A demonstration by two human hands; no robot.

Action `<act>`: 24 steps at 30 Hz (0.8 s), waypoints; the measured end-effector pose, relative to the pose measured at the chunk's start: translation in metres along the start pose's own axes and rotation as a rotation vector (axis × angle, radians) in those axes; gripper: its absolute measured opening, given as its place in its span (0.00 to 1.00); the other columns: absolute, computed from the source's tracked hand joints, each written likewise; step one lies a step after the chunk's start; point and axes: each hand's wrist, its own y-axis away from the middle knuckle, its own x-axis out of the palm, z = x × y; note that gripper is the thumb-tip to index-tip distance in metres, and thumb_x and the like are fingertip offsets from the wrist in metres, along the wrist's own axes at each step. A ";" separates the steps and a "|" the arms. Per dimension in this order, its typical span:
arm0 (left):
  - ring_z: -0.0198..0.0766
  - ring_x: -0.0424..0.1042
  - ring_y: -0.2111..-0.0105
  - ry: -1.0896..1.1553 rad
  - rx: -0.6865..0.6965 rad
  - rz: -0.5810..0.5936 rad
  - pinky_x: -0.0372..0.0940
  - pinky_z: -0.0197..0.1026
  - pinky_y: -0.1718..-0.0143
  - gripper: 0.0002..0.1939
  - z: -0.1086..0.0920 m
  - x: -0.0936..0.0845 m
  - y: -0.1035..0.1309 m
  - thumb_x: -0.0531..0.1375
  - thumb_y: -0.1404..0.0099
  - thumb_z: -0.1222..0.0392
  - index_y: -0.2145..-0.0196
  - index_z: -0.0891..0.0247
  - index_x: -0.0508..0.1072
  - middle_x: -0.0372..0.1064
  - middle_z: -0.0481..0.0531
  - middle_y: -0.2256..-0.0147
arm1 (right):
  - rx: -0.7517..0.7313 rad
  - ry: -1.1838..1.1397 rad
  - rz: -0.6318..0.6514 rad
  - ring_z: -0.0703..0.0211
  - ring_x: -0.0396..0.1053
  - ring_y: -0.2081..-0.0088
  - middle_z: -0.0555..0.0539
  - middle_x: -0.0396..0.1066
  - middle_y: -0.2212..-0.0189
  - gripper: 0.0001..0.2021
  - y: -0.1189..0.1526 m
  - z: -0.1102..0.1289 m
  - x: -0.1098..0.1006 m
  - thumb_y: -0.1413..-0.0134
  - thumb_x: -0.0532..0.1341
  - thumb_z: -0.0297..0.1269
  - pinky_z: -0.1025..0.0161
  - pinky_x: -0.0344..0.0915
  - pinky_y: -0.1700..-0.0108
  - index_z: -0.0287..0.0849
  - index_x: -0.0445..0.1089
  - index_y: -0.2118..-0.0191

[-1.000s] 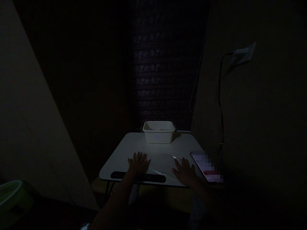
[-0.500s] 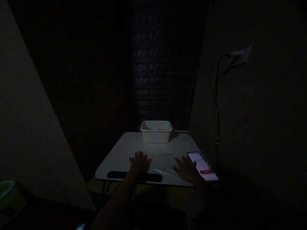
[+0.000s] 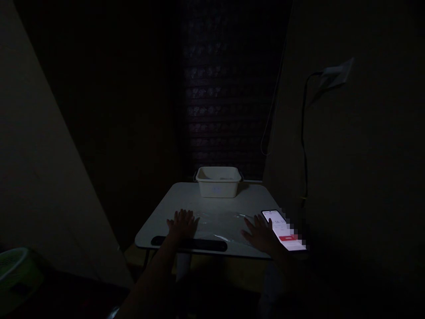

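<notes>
A clear plastic sheet or bag [image 3: 217, 226], hard to make out in the dim light, lies flat on the white table [image 3: 166, 206]. My left hand [image 3: 181, 223] rests with fingers spread at its left side, just behind the black slot at the table's front edge. On the right side, my right hand [image 3: 260, 232] presses down on or beside the plastic, its fingers spread too. Close to the right fingertips lies a phone [image 3: 282, 230] with a lit screen showing a timer and a red button.
At the table's back stands a white plastic tub [image 3: 218, 188] with something pale inside. A dark cable [image 3: 303, 133] hangs from a wall socket [image 3: 337, 75] at the right. A green basket [image 3: 20, 274] sits on the floor at lower left. Walls close in on both sides.
My left hand has slid left across the table, widening the gap between my hands. More of the plastic shows flat between them. My right hand has stayed nearly in place.
</notes>
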 end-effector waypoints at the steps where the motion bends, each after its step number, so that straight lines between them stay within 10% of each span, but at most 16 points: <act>1: 0.51 0.38 0.51 -0.001 0.012 -0.006 0.37 0.60 0.60 0.22 -0.001 0.001 -0.002 0.36 0.44 0.50 0.52 0.55 0.47 0.44 0.52 0.50 | -0.010 -0.006 -0.004 0.47 0.34 0.50 0.40 0.45 0.51 0.29 0.000 0.002 0.000 0.59 0.35 0.57 0.43 0.30 0.57 0.48 0.46 0.51; 11: 0.51 0.33 0.51 0.120 0.011 0.021 0.37 0.60 0.60 0.24 -0.045 -0.018 -0.001 0.33 0.45 0.48 0.51 0.54 0.45 0.38 0.53 0.48 | -0.033 -0.033 0.068 0.49 0.28 0.49 0.44 0.37 0.48 0.29 -0.002 0.015 0.005 0.59 0.33 0.57 0.43 0.25 0.56 0.50 0.41 0.50; 24: 0.53 0.36 0.51 0.082 -0.094 0.084 0.38 0.62 0.62 0.22 -0.016 -0.026 0.009 0.37 0.45 0.49 0.52 0.52 0.45 0.40 0.52 0.49 | -0.018 -0.061 0.120 0.49 0.26 0.49 0.43 0.37 0.48 0.30 -0.004 0.012 0.004 0.59 0.33 0.57 0.43 0.27 0.56 0.48 0.40 0.49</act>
